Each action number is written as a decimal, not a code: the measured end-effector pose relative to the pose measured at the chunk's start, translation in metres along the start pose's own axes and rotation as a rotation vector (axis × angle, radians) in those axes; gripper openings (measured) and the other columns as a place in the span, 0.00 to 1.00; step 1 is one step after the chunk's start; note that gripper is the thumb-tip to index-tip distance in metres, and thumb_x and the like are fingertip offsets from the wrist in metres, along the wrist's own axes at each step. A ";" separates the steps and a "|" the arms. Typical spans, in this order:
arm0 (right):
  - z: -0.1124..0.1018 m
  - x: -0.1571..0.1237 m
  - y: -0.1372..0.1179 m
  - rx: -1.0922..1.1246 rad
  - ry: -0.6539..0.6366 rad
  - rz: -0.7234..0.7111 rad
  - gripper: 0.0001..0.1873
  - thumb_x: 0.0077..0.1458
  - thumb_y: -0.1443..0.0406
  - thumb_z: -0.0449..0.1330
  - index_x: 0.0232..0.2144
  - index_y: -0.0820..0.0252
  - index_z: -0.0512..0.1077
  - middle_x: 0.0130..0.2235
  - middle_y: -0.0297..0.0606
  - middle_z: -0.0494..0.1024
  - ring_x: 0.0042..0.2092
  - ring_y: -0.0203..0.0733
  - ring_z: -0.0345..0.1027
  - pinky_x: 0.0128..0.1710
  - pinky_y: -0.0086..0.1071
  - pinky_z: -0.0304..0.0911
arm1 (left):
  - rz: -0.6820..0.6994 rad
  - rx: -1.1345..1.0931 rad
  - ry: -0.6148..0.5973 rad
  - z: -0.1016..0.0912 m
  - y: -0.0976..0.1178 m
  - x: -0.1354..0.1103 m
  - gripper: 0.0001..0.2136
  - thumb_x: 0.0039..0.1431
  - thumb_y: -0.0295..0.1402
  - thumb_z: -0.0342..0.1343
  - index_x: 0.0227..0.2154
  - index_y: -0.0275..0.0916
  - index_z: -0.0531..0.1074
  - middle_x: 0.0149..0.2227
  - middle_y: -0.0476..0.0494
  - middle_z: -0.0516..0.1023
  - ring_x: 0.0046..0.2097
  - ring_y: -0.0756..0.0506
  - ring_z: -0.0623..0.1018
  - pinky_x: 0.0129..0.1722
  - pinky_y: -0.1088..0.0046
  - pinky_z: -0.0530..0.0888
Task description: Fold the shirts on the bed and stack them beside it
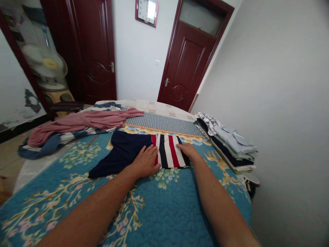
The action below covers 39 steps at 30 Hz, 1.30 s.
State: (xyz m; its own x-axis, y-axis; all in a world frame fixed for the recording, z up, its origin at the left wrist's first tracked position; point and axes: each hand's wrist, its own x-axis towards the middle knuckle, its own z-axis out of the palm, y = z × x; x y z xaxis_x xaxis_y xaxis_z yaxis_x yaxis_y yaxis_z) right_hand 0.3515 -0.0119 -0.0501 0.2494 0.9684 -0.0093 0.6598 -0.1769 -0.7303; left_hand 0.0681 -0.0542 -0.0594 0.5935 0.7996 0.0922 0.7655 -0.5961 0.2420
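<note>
A folded garment (pixel 167 152) lies across the bed, with navy cloth at the left and red, white and navy stripes at the right. My left hand (pixel 146 160) rests flat on it, fingers spread, where navy meets the stripes. At the striped right end is my right hand (pixel 189 151), its outstretched fingers lying on the cloth; its thumb is hard to make out. The navy part spreads out to the left in a loose, pointed shape.
Beneath everything is a blue floral quilt (pixel 177 206) on the bed. A pink garment (pixel 84 121) lies over striped cloth (pixel 74 135) at the left. Folded clothes (pixel 231 144) are stacked by the right wall. A fan (pixel 45 63) and stool (pixel 66 105) stand beyond the bed.
</note>
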 end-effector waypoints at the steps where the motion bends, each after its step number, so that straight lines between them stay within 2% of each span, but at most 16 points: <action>1: 0.002 -0.003 0.002 0.010 0.002 -0.008 0.14 0.56 0.54 0.66 0.31 0.58 0.83 0.26 0.37 0.81 0.33 0.47 0.76 0.36 0.34 0.69 | 0.000 -0.003 0.002 0.001 0.000 0.000 0.38 0.66 0.49 0.51 0.73 0.32 0.61 0.76 0.29 0.58 0.78 0.31 0.54 0.76 0.43 0.48; 4: 0.006 -0.010 0.009 0.034 0.042 -0.055 0.16 0.59 0.53 0.63 0.37 0.57 0.83 0.30 0.36 0.83 0.39 0.49 0.77 0.40 0.36 0.70 | 0.008 -0.015 0.014 0.000 -0.001 -0.001 0.38 0.66 0.49 0.52 0.73 0.31 0.62 0.76 0.28 0.58 0.78 0.31 0.54 0.76 0.43 0.48; 7: 0.007 -0.011 0.016 -0.002 0.100 -0.096 0.19 0.60 0.51 0.60 0.40 0.58 0.82 0.35 0.38 0.83 0.42 0.48 0.76 0.45 0.37 0.69 | -0.002 -0.030 0.049 -0.005 -0.002 -0.003 0.38 0.64 0.50 0.56 0.72 0.34 0.63 0.76 0.30 0.59 0.78 0.30 0.55 0.76 0.42 0.50; 11: 0.005 -0.007 0.019 -0.107 0.150 -0.116 0.19 0.63 0.50 0.58 0.40 0.57 0.79 0.39 0.39 0.82 0.43 0.47 0.75 0.48 0.37 0.68 | -0.059 -0.023 0.198 -0.015 -0.010 -0.005 0.33 0.65 0.46 0.57 0.70 0.38 0.67 0.74 0.33 0.64 0.76 0.32 0.61 0.75 0.43 0.53; 15: 0.006 -0.003 0.018 -0.124 0.164 -0.127 0.15 0.64 0.54 0.58 0.43 0.55 0.78 0.42 0.40 0.83 0.47 0.47 0.75 0.51 0.37 0.67 | -0.146 0.005 0.401 -0.025 -0.032 -0.005 0.23 0.70 0.42 0.52 0.63 0.39 0.74 0.69 0.34 0.72 0.71 0.35 0.69 0.75 0.45 0.56; 18: 0.001 0.001 0.021 -0.128 0.127 -0.112 0.16 0.65 0.55 0.58 0.45 0.58 0.79 0.44 0.42 0.83 0.48 0.48 0.76 0.51 0.37 0.67 | -0.249 0.004 0.462 -0.032 -0.055 -0.006 0.21 0.71 0.41 0.50 0.59 0.39 0.77 0.64 0.35 0.78 0.66 0.36 0.75 0.72 0.50 0.62; 21: -0.017 0.006 0.031 -0.123 0.137 -0.084 0.17 0.64 0.58 0.58 0.46 0.61 0.79 0.46 0.45 0.84 0.48 0.48 0.77 0.51 0.36 0.67 | -0.348 -0.010 0.477 -0.041 -0.072 -0.009 0.20 0.71 0.42 0.49 0.57 0.40 0.78 0.60 0.37 0.81 0.63 0.37 0.78 0.68 0.57 0.69; 25: -0.054 0.010 0.058 -0.226 0.267 -0.031 0.18 0.63 0.58 0.58 0.46 0.64 0.81 0.45 0.49 0.84 0.49 0.51 0.77 0.51 0.39 0.67 | -0.398 -0.009 0.504 -0.046 -0.082 -0.011 0.21 0.71 0.42 0.48 0.57 0.41 0.78 0.60 0.39 0.82 0.62 0.38 0.78 0.66 0.61 0.70; 28: -0.077 0.010 0.077 -0.284 0.327 -0.024 0.18 0.61 0.57 0.60 0.44 0.63 0.81 0.42 0.48 0.84 0.45 0.51 0.76 0.48 0.39 0.67 | -0.414 -0.035 0.454 -0.042 -0.085 -0.010 0.21 0.70 0.41 0.48 0.57 0.38 0.78 0.60 0.37 0.82 0.62 0.38 0.78 0.66 0.62 0.70; 30: -0.085 0.010 0.082 -0.288 0.334 -0.032 0.17 0.60 0.57 0.60 0.42 0.63 0.80 0.40 0.46 0.83 0.42 0.49 0.76 0.46 0.38 0.66 | -0.414 -0.062 0.413 -0.038 -0.086 -0.008 0.22 0.70 0.41 0.49 0.57 0.37 0.78 0.59 0.36 0.82 0.62 0.37 0.79 0.65 0.61 0.70; 34: -0.088 0.010 0.070 -0.246 0.304 -0.054 0.16 0.60 0.59 0.58 0.41 0.63 0.80 0.40 0.46 0.83 0.42 0.48 0.75 0.45 0.36 0.65 | -0.427 -0.104 0.382 -0.030 -0.090 -0.005 0.22 0.69 0.40 0.49 0.58 0.37 0.78 0.58 0.36 0.83 0.60 0.37 0.81 0.64 0.61 0.71; 39: -0.089 0.004 0.026 -0.264 0.358 -0.119 0.15 0.62 0.60 0.58 0.45 0.61 0.78 0.43 0.45 0.83 0.45 0.49 0.75 0.48 0.36 0.65 | -0.437 -0.112 0.386 -0.028 -0.094 -0.003 0.22 0.69 0.41 0.50 0.57 0.38 0.79 0.57 0.37 0.84 0.59 0.37 0.81 0.63 0.61 0.72</action>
State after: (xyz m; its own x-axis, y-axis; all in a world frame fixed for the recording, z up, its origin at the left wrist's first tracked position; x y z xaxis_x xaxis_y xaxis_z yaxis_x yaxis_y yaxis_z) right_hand 0.4332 -0.0282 -0.0085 0.3598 0.8710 0.3346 0.8450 -0.1521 -0.5126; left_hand -0.0127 0.0009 -0.0549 0.0801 0.9503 0.3009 0.8751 -0.2116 0.4353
